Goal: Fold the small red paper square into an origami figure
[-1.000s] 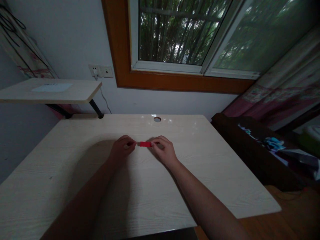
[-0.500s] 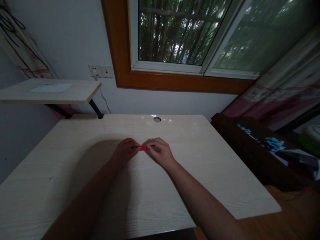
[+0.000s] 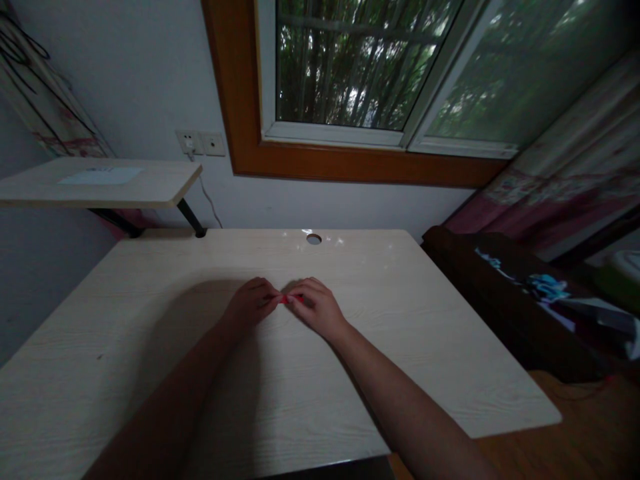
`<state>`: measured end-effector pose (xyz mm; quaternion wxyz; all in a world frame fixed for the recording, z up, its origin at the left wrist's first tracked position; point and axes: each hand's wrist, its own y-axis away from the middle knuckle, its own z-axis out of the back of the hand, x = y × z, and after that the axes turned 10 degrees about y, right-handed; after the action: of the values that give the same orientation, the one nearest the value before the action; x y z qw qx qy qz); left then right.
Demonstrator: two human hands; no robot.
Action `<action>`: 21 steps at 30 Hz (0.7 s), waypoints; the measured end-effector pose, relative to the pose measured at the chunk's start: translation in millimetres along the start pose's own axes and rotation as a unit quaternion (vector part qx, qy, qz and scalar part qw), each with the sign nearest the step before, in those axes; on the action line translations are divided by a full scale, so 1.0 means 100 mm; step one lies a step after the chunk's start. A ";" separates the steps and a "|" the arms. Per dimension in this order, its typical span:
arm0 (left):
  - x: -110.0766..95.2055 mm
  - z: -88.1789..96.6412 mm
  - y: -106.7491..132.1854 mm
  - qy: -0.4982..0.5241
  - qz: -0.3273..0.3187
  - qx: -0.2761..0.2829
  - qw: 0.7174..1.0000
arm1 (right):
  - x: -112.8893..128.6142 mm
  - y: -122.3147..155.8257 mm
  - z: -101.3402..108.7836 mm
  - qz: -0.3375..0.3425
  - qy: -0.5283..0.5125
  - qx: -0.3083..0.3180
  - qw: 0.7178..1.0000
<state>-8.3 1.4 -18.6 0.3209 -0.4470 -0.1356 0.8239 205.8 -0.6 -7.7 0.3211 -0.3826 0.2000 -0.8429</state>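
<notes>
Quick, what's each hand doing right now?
Left hand: closed, pinching the small red object.
Right hand: closed, holding the same small red object.

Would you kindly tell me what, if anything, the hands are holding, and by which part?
A small red object: the left hand pinches its left end, the right hand grips it farther right; much is hidden.

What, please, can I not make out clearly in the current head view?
- Red piece: head view, largely covered by the fingers of the left hand and right hand.
- Markings on the paper: head view, too small and faint to read.
- Green thing: head view, blurred, cut off by the right edge.
- Dark thing: head view, cut off by the bottom edge.
</notes>
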 end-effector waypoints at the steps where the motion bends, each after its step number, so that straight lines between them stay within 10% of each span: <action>1: 0.00 0.00 0.00 0.002 0.000 -0.001 1.000 | 0.00 0.00 0.00 -0.002 0.000 0.000 1.000; 21: -0.08 0.09 -0.03 0.075 0.070 -0.059 0.993 | -0.07 0.01 0.07 -0.104 -0.037 -0.066 0.992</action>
<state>-11.3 -1.1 -7.5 0.2447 -0.5341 -0.1275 0.7991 214.9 3.1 -7.2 0.2132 -0.4526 0.2025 -0.8418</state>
